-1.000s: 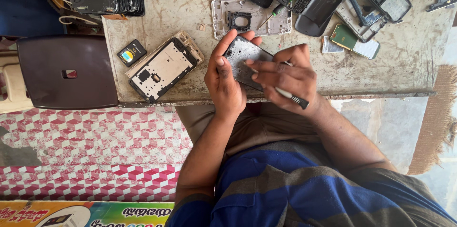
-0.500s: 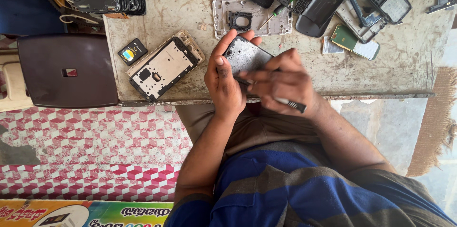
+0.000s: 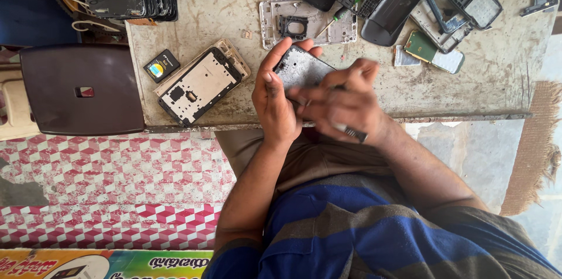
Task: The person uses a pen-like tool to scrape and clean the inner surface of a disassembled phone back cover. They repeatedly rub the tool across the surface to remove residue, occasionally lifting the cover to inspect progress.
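left hand (image 3: 275, 100) cups a grey phone frame (image 3: 301, 68) in a closed grip above the table (image 3: 234, 109) edge, right hand (image 3: 345, 103) pinching a small screwdriver (image 3: 351, 132) against it.

Brown stool (image 3: 82, 88) — battery (image 3: 161, 65), bench-side.

The left hand (image 3: 275, 100) was held up with its fingers (image 3: 274, 59) curled in a grip. The right hand (image 3: 345, 103) was close beside it, its fingers bent. Both forearms reached forward, near each other.
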